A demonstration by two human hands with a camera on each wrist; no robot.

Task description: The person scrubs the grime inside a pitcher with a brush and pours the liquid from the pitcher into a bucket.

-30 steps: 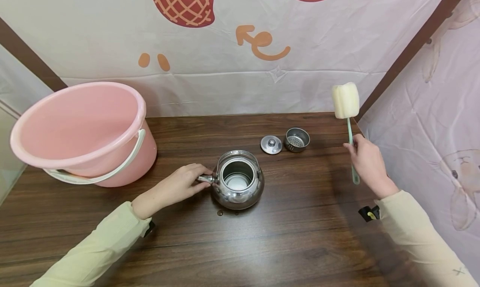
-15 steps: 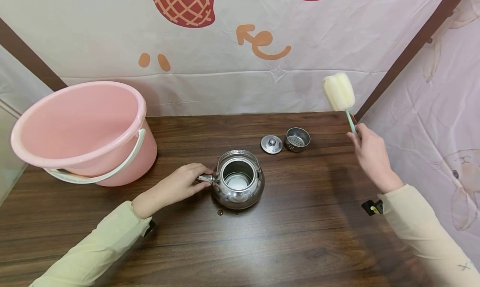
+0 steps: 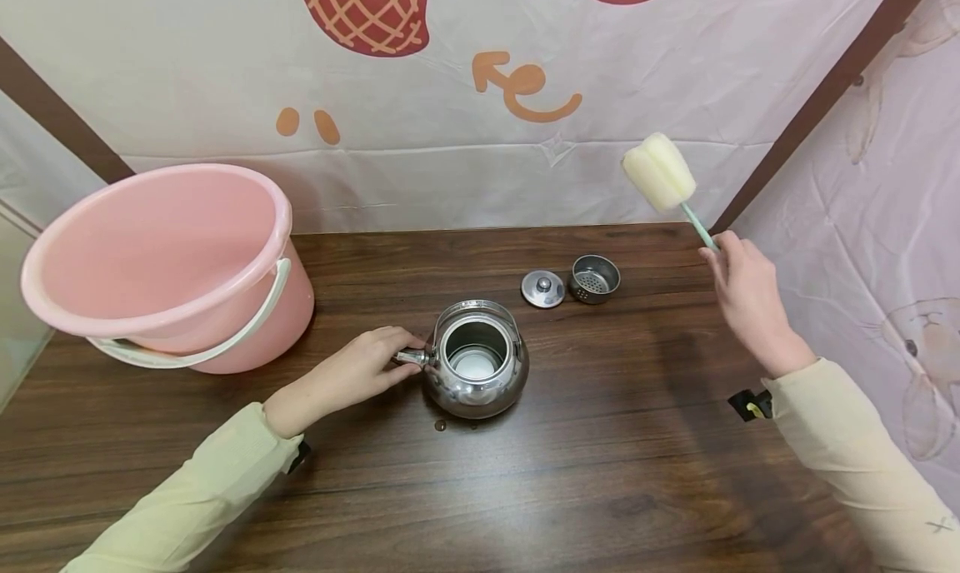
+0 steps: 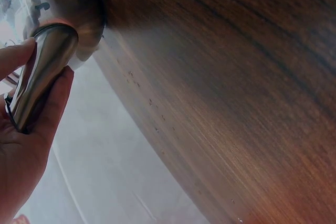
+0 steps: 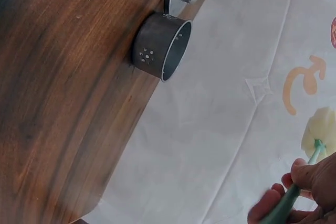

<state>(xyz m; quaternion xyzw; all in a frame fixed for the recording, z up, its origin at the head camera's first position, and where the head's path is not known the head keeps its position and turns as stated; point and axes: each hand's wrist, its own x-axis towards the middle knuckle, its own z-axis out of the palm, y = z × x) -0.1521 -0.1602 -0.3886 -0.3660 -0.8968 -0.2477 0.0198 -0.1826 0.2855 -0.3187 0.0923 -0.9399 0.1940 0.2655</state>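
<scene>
A shiny steel teapot (image 3: 480, 398) stands lidless on the wooden table, its round mouth facing up and its hoop handle raised behind the opening. My left hand (image 3: 360, 371) pinches the teapot's spout (image 4: 44, 72) between thumb and fingers, at the pot's left side. Off to the right, my right hand (image 3: 753, 302) grips the green handle (image 3: 699, 226) of a sponge brush. The brush's pale yellow sponge head (image 3: 660, 171) is up in the air, tilted to the left, in front of the back curtain. In the right wrist view fingers curl round the green handle (image 5: 286, 203).
A steel lid (image 3: 543, 289) with a knob lies behind the teapot to the right. Beside it sits a perforated strainer cup (image 3: 595, 279). A large pink bucket (image 3: 300, 306) with a white handle stands at the left. Water drops (image 3: 440, 426) lie before the teapot.
My right hand has risen with the sponge brush, and the sponge head has swung up and to the left. The left hand and the teapot have stayed in place.
</scene>
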